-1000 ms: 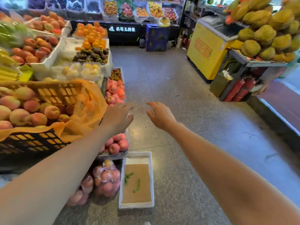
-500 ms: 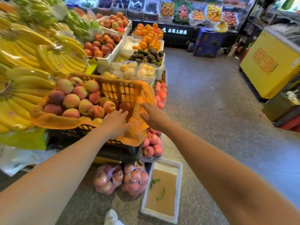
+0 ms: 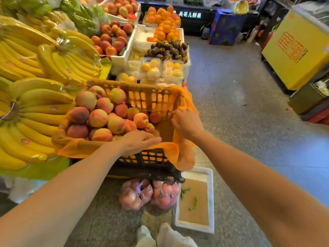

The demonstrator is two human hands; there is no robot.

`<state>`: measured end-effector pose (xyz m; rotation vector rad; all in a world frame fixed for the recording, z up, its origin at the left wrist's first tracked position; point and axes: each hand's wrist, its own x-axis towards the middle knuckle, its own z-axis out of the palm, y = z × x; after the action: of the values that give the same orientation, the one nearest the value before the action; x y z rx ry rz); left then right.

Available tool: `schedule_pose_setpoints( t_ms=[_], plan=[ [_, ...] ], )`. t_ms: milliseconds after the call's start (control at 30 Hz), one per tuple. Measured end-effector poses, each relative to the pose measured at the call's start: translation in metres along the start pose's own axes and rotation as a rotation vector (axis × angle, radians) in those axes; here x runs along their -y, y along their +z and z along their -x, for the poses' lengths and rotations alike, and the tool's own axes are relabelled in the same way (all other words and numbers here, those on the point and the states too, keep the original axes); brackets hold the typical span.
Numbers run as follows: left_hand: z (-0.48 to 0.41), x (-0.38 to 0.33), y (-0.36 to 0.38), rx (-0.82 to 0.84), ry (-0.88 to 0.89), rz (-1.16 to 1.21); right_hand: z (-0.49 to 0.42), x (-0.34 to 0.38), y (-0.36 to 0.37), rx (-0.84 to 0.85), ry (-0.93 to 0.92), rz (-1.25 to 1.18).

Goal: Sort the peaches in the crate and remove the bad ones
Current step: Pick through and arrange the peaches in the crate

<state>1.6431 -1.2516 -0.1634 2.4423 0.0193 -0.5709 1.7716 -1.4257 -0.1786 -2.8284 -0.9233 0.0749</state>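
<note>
A plastic lattice crate (image 3: 149, 97) lined with orange mesh (image 3: 185, 157) stands on the fruit stall, heaped with pink-yellow peaches (image 3: 99, 118) on its left and middle; its right end shows bare liner. My left hand (image 3: 140, 141) lies palm down on the crate's near rim, touching the nearest peaches, with nothing in it. My right hand (image 3: 187, 123) is at the crate's right end, fingertips bent onto a fold of the orange mesh; I cannot see whether they pinch it.
Banana bunches (image 3: 44, 97) press against the crate's left side. Clear fruit packs (image 3: 162, 68) and mangosteens (image 3: 169, 49) sit behind it. Below on the floor are bagged peaches (image 3: 147, 195) and a white foam box (image 3: 211, 193). A yellow freezer (image 3: 293, 50) stands across the aisle.
My view swung left toward the stall. Both hands moved forward onto the crate: the left settled on the near rim, the right reached the mesh at the right end.
</note>
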Motion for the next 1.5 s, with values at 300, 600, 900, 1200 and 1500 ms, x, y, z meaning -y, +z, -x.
schedule_pose_setpoints(
  t_ms=[300, 600, 900, 1200, 1500],
  plan=[
    [-0.017, 0.064, -0.049, -0.464, -0.123, -0.493, -0.062, 0.042, -0.003, 0.104, -0.118, -0.116],
    [-0.015, 0.120, -0.073, -0.392, -0.305, -0.557, -0.107, 0.079, 0.045, 0.383, -0.142, -0.211],
    [-0.028, 0.151, -0.095, -0.529, -0.040, -0.676, -0.121, 0.101, 0.082, 0.461, 0.046, -0.134],
    [-0.036, 0.162, -0.112, -0.522, 0.078, -0.708, -0.116, 0.100, 0.089, 0.253, 0.288, -0.347],
    [-0.057, 0.143, -0.114, -0.397, 0.202, -0.207, -0.104, 0.077, 0.033, 0.488, 0.535, -1.389]
  ],
)
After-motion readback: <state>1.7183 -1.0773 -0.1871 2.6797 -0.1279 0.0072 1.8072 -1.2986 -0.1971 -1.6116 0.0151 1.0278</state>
